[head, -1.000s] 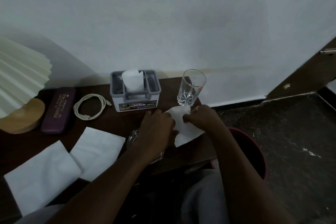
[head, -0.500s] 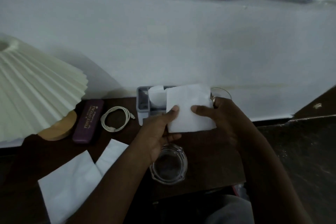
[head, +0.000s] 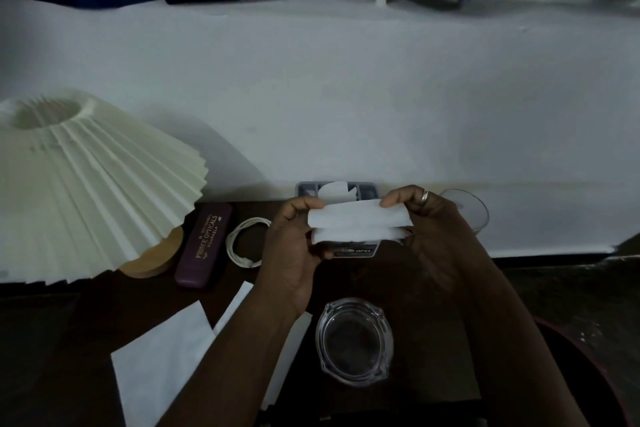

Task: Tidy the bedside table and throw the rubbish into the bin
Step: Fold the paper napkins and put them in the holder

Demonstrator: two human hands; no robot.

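Both hands hold one white tissue (head: pixel 356 222) above the dark wooden bedside table (head: pixel 426 291), folded into a flat band. My left hand (head: pixel 294 246) pinches its left end and my right hand (head: pixel 429 218), with a ring on one finger, pinches its right end. Behind the tissue stands a grey tissue box (head: pixel 336 189), mostly hidden. Two more white tissues (head: pixel 162 357) lie flat at the table's front left, partly under my left forearm. The red rim of the bin (head: pixel 585 354) shows at the lower right, beside the table.
A glass ashtray (head: pixel 355 340) sits near the table's front edge. A drinking glass (head: pixel 474 210) stands behind my right hand. A coiled white cable (head: pixel 242 243), a purple glasses case (head: pixel 204 248) and a pleated lamp (head: pixel 86 191) on a wooden base fill the left side.
The tissue was lifted off the table beside the glass, held up flat, and is now folded over into a narrow band between both hands. The view has tilted upward.
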